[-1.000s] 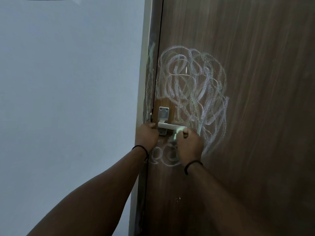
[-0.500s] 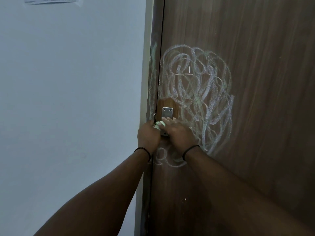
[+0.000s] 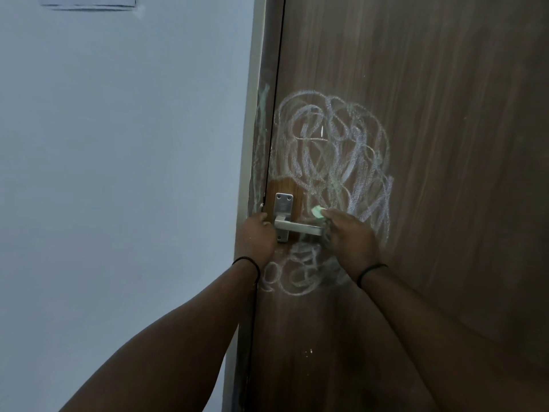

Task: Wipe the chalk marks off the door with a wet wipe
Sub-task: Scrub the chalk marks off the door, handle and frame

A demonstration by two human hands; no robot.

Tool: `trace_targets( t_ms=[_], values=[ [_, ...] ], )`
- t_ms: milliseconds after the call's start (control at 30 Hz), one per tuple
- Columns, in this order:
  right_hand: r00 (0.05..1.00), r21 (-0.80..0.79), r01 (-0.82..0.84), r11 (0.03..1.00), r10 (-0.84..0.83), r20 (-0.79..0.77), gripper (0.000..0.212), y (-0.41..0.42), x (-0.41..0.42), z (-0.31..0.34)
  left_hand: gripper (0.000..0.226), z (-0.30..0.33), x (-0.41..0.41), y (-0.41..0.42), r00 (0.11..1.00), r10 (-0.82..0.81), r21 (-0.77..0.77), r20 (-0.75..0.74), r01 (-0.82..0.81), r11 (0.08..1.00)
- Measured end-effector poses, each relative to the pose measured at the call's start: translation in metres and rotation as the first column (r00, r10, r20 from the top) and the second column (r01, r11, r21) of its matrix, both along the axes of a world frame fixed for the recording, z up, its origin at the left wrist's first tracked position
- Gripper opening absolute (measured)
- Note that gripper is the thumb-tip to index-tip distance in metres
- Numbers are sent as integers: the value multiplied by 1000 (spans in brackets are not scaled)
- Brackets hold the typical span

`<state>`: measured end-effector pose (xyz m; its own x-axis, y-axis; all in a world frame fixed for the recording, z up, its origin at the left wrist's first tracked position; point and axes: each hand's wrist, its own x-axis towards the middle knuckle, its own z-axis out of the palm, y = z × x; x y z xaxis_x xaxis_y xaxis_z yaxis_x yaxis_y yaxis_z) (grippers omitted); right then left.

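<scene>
Change: since half a second ago the right hand (image 3: 352, 237) has slid from the handle plate to the right end of the lever, and the plate and lever it covered now show in full; the left hand (image 3: 256, 237) stays at the door's edge.
Head view, door: the brown wood-grain door (image 3: 430, 114) fills the right side, with a pale wall (image 3: 118, 173) to its left and a narrow frame strip (image 3: 251, 129) between them.
Chalk marks: a tangle of whitish chalk marks (image 3: 332, 156) loops above and to the right of the handle; a smaller cluster lies below the handle, between the two wrists. A clean brown patch sits around the top of the plate.
Handle: the metal handle (image 3: 297, 227) has an upright plate with two screws at its top and a lever pointing right.
Wet wipe: the pale green wet wipe (image 3: 318, 212) is bunched small, against the door just above the lever's right end, at the lower edge of the large scribble.
Right hand: fingers curl round the wipe and hold it to the door; only a corner of it shows.
Left hand: fingers bent over the door's edge beside the plate; it seems to grip that edge, though the fingertips are hidden.
Wrists: a thin dark band (image 3: 248, 263) circles each wrist.
</scene>
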<state>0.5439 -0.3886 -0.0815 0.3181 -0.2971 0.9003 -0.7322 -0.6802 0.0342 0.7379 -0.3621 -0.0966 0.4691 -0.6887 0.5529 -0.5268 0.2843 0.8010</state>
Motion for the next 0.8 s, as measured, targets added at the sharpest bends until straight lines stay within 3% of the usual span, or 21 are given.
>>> trace_targets(
  t_ms=[200,367,500,600,733,800],
  values=[
    [996,229,-79,970,65,69,25,0,63,20,23,2,3,-9,994,38,-66,102,-31,997],
    [965,264,-92,960,21,260,22,-18,83,44,24,4,11,-10,975,89,-144,204,-60,988],
    [987,207,4,978,-38,157,9,-39,79,57,38,8,11,-12,948,105,-235,301,-33,971],
    [990,297,-21,955,-21,137,7,-46,69,51,43,13,7,-15,927,82,-264,366,19,964],
    [999,496,30,868,-15,-34,13,-49,62,45,47,15,0,-18,941,38,-192,337,29,981],
    [999,446,45,894,-28,-45,12,-47,62,46,48,13,-4,-16,936,40,-186,349,27,982]
  ],
)
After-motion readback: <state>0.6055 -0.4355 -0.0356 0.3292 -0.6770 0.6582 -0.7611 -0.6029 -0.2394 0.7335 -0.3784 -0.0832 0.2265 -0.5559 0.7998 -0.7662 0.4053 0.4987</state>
